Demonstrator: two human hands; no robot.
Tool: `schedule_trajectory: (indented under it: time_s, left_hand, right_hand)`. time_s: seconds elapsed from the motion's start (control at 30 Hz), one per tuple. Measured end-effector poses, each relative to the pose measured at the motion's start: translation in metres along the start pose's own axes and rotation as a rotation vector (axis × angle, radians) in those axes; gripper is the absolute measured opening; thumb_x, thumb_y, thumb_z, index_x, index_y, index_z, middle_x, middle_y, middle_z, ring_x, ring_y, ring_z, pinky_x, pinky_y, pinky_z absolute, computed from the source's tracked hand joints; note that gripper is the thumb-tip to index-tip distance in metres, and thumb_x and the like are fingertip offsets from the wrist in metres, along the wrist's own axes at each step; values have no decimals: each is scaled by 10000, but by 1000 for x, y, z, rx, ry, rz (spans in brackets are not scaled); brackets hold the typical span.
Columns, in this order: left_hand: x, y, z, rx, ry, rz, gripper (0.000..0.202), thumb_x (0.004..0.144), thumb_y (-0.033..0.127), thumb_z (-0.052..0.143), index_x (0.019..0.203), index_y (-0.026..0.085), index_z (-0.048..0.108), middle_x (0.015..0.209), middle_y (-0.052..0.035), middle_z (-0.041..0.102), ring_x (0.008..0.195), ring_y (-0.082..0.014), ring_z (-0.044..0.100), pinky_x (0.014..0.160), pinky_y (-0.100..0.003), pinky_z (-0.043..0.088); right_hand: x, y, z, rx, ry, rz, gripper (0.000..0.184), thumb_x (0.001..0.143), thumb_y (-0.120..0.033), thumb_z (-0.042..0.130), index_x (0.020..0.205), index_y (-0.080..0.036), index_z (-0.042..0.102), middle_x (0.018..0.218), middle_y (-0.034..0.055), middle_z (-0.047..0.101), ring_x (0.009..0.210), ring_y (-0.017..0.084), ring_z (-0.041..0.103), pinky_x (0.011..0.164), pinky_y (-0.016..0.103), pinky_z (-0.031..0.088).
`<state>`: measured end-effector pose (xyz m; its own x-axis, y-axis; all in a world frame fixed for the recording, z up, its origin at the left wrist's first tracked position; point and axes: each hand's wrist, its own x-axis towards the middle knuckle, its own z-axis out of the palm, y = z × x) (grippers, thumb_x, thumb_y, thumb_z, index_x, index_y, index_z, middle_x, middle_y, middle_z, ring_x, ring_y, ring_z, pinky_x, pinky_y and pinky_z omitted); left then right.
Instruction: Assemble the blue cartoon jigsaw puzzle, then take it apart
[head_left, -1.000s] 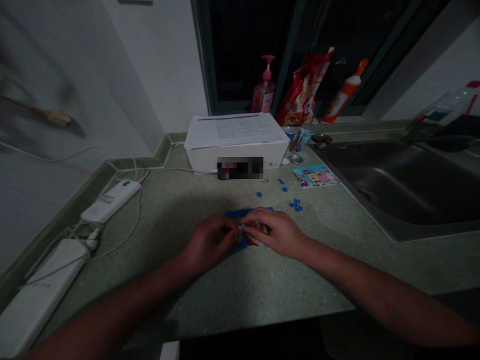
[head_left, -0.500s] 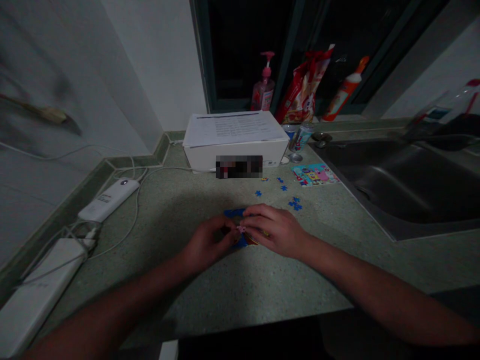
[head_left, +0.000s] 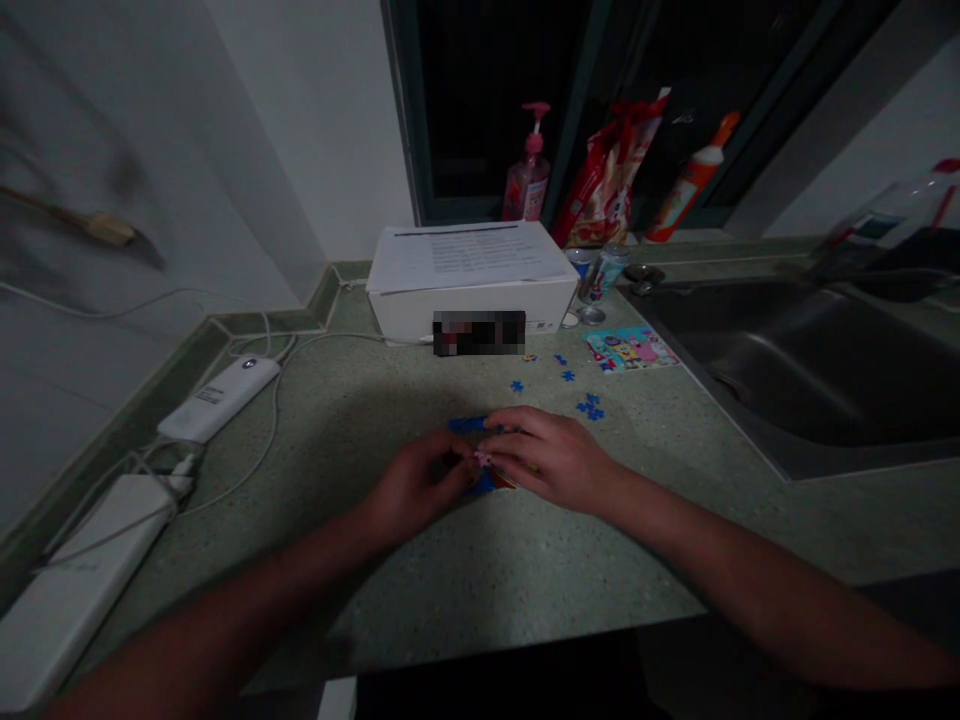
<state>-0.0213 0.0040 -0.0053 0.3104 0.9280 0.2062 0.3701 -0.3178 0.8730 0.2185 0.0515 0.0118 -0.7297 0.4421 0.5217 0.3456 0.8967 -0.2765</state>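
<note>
Small pink jigsaw piece (head_left: 484, 458) is being pinched between left hand (head_left: 420, 485) and right hand (head_left: 551, 462), fingers (head_left: 502, 447) pressed together, over blue jigsaw pieces (head_left: 469, 425) on speckled green bench (head_left: 360, 430).

Small pink jigsaw piece (head_left: 483, 458), pinched at the fingertips between left hand (head_left: 420, 485) and right hand (head_left: 547, 462). Beneath it, a blue and orange group of puzzle pieces (head_left: 481, 484) lies on the tabletop (head_left: 375, 590), largely hidden by the hands. Beyond, loose blue jigsaw pieces (head_left: 517, 386) lie scattered singly and in a small cluster (head_left: 590, 408).
</note>
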Motion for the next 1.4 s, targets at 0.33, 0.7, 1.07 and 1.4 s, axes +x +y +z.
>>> schedule_trajectory:
  time_s: [0.33, 0.7, 1.07, 1.4]
  left_hand:
    - [3, 4, -2, -66, -19, -60, 221, 989, 337, 610, 910, 163, 722, 847, -53, 744, 780, -182, 687, 731, -310, 543]
    - [2, 5, -1, -95, -53, -87, 235, 981, 349, 616, 877, 161, 711, 807, -49, 730, 746, -172, 669, 703, -301, 529]
    - [2, 0, -7, 169, 33, 113, 189, 993, 307, 581, 1041, 184, 716, 964, -78, 749, 864, -207, 699, 776, -365, 576]
    - [0, 7, -6, 521, -328, 488, 375, 988, 302, 647, 1355, 227, 631, 1344, -99, 722, 1284, -299, 625, 1148, -532, 431]
  right_hand:
    - [1, -5, 2, 34, -12, 15, 153, 1046, -337, 588, 1047, -208, 671, 1213, 106, 725, 1049, 212, 728, 830, 349, 611]
    - [3, -6, 0, -36, 11, -53, 157, 1046, -307, 588, 1113, -197, 678, 1238, 116, 720, 1090, 233, 720, 845, 375, 618]
    - [-2, 26, -23, 22, -229, 253, 123, 974, -267, 682, 1095, -243, 697, 1157, 65, 694, 1060, 214, 688, 900, 366, 566]
    - [-7, 38, -27, 43, -386, 340, 100, 927, -216, 731, 1024, -237, 747, 1043, 40, 681, 940, 191, 691, 816, 317, 533]
